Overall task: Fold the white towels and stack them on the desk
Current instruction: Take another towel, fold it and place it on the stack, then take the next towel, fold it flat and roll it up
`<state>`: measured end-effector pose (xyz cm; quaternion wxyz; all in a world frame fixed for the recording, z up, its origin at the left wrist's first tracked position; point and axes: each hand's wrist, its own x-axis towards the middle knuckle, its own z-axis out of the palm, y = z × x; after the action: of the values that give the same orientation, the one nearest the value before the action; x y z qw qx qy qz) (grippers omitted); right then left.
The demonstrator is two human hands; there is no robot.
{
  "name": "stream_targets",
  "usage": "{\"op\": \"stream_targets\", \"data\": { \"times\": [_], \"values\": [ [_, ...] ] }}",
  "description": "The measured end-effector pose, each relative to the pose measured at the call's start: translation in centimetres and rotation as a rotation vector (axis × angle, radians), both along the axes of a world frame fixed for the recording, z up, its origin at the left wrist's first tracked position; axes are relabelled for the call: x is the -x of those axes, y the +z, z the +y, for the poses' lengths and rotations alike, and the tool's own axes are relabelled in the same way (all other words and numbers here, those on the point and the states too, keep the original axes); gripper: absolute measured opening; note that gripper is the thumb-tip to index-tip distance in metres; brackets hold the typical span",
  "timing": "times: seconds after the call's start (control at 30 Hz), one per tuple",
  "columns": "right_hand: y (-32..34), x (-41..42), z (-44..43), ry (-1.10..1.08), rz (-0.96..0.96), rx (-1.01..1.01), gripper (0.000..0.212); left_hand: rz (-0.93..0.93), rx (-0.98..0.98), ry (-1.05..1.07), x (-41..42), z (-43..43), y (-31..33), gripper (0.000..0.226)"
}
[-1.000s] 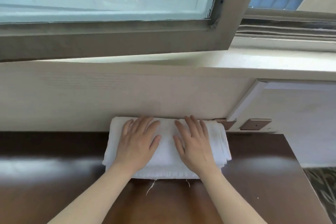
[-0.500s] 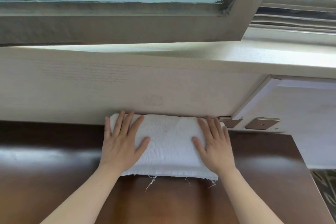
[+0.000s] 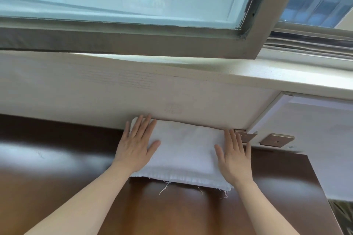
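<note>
View: head camera, looking forward and down.
Folded white cloth towels [image 3: 183, 150]: at centre frame on the dark brown glossy wooden desk [image 3: 57, 187]. The far edge lies against the cream wall panel [image 3: 95, 97]. Layered edges show along the near side; the number of layers cannot be told.
Loose white threads [image 3: 165, 187]: trail from the near hem onto the desk.
Left hand [image 3: 135, 149]: flat and palm down on the left end of the towels. Fingers are straight and slightly spread, with the tips at the far edge.
Right hand [image 3: 234, 160]: flat and palm down on the right end. Fingers are straight and close together, with the thumb out toward centre.
Gap between hands: well apart, bare towel between them.
Brass-coloured square plates [image 3: 277, 140]: right of centre, at the foot of the wall, the nearer one just beside the right fingertips.
Grey-framed window [image 3: 133, 44]: across the upper frame, above a pale sill [image 3: 248, 74].
</note>
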<state>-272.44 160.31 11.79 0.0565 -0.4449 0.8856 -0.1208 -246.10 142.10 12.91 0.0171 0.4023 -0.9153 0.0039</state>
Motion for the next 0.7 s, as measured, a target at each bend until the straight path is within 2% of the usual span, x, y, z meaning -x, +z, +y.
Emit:
{"op": "stream_targets", "data": {
  "times": [0.1, 0.23, 0.37, 0.53, 0.6, 0.7],
  "values": [
    [2.9, -2.7, -0.3, -0.004, -0.038, 0.056, 0.085, 0.014, -0.036, 0.099, -4.9, -0.2, 1.4, 0.08],
    [6.1, -10.3, -2.1, 0.124, -0.018, 0.075, 0.085, 0.023, -0.032, 0.161, -15.2, 0.6, 3.4, 0.081],
    [8.4, -23.2, -6.1, 0.334, -0.002, 0.119, 0.077, 0.079, -0.056, 0.317, -27.8, 2.6, 5.9, 0.086],
    [10.7, -43.7, -11.3, 0.644, -0.048, 0.13, 0.075, 0.13, -0.085, 0.589, -46.5, 6.7, 8.9, 0.108],
    [11.3, -52.3, -12.8, 0.773, -0.051, 0.123, 0.084, 0.217, -0.165, 0.733, -54.7, 8.1, 9.8, 0.102],
    [12.0, -63.0, -14.2, 0.924, -0.092, 0.121, 0.086, 0.386, -0.253, 0.926, -64.6, 8.8, 12.0, 0.076]
  ]
}}
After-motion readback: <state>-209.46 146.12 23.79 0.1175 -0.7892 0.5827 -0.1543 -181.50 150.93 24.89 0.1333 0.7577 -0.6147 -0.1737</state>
